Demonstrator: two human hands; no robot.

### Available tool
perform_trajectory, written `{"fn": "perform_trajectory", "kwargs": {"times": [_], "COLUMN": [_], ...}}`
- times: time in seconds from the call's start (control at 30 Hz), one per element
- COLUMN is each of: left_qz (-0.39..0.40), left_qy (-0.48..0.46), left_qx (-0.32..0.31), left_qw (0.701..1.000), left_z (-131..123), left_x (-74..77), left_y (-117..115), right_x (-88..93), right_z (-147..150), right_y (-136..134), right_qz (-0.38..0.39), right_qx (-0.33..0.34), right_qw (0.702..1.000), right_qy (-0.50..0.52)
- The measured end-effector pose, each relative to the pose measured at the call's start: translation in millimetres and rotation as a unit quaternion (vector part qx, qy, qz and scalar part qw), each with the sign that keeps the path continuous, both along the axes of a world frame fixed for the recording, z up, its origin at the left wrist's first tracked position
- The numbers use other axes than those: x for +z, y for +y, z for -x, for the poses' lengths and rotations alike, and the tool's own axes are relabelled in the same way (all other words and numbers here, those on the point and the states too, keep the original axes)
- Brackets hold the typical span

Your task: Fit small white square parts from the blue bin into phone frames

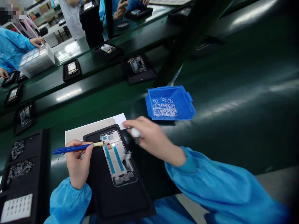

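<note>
My left hand is closed around a blue pen-like tool, whose cream tip reaches the upper left edge of a phone frame. The frame shows blue strips and a small brown flex piece, and it lies in a black tray. My right hand, slightly blurred, is closed on a small white object with a dark end; its exact kind is unclear. That hand hovers to the right of the tray's upper end, with fingertips beside white paper.
A blue bin of small clear rings stands beyond my right hand. On the left is a black box with small dark parts and a white sheet. Phone trays line the green belt. Co-workers' hands show at the back; a dark post slants across.
</note>
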State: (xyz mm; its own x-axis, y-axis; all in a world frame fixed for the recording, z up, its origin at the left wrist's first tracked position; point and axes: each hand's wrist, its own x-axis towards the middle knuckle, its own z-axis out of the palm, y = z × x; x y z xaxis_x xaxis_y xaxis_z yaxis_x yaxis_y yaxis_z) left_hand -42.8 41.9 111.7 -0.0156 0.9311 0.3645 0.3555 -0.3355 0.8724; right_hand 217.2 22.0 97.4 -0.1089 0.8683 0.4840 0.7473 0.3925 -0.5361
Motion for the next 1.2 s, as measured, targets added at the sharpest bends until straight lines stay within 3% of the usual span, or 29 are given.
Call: {"fn": "perform_trajectory", "kwargs": {"times": [0.07, 0.17, 0.33, 0.6, 0.8, 1.2], "left_qz": [-0.007, -0.014, -0.018, -0.054, -0.045, -0.063], "left_qy": [0.016, 0.048, 0.129, 0.273, 0.295, 0.357], "left_qx": [-0.004, -0.013, -0.051, -0.192, -0.209, -0.199], "left_qw": [1.0, 0.999, 0.99, 0.941, 0.931, 0.91], "left_z": [-1, 0, 1, -17, -21, -27], "left_x": [0.8, 0.5, 3.7, 23.1, 25.8, 29.3], "left_y": [2, 1, -6, -4, -3, -3], "right_x": [-2.5, -6.8, -13.2, -25.2, -26.4, -29.5], "right_z": [25, 41, 40, 40, 38, 40], "right_y": [12, 21, 0, -11, -13, -14], "right_qz": [0.038, 0.067, 0.08, 0.033, 0.061, 0.041], "right_qx": [0.054, 0.062, 0.099, 0.077, 0.081, 0.075], "right_qw": [0.998, 0.996, 0.989, 0.986, 0.984, 0.986], "right_qy": [-0.018, -0.023, 0.073, 0.147, 0.148, 0.142]}}
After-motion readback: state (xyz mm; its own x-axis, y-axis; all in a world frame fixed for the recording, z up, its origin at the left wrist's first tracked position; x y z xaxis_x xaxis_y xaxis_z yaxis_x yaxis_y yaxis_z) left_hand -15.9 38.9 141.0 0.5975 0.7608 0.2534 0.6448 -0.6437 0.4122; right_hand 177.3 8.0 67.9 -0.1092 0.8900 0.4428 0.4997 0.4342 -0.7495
